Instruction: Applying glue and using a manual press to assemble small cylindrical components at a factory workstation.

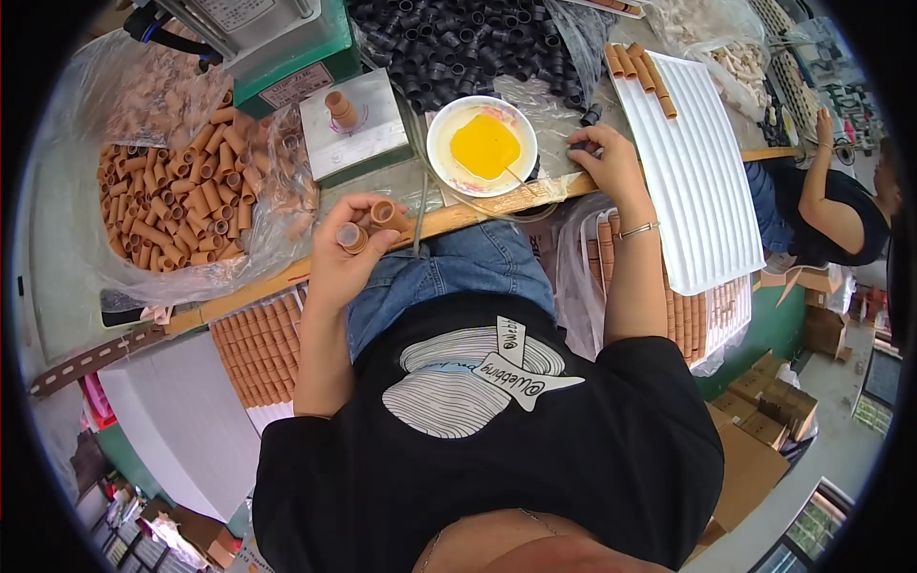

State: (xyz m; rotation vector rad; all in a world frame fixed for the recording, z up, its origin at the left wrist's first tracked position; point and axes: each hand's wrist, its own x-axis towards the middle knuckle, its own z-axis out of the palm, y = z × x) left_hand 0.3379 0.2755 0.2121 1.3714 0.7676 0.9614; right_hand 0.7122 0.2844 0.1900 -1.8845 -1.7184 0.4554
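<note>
Both bent arms (638, 277) are being held forward. The left hand (334, 263) is being cupped, fingers (359, 201) curled; the right hand (616, 167) is being held farther out, thumb and fingertips pinched close.

The upper garment was a black T-shirt (602, 439), short-sleeved, with a wide, curved neckline. The left sleeve (296, 468) and right sleeve (664, 406) were plain black, each ending near the elbow. The chest carried a white print (447, 406): rounded panels covered with fine, wavy dark lines, a pale blue streak, and two white bands bearing dark lettering, the lower band ending in a forked tip. The lower garment was blue denim trousers (487, 263) with visible seams. A slim, metallic bracelet (638, 231) encircled the right wrist. A thin chain necklace (435, 547) circled the neck.
</note>
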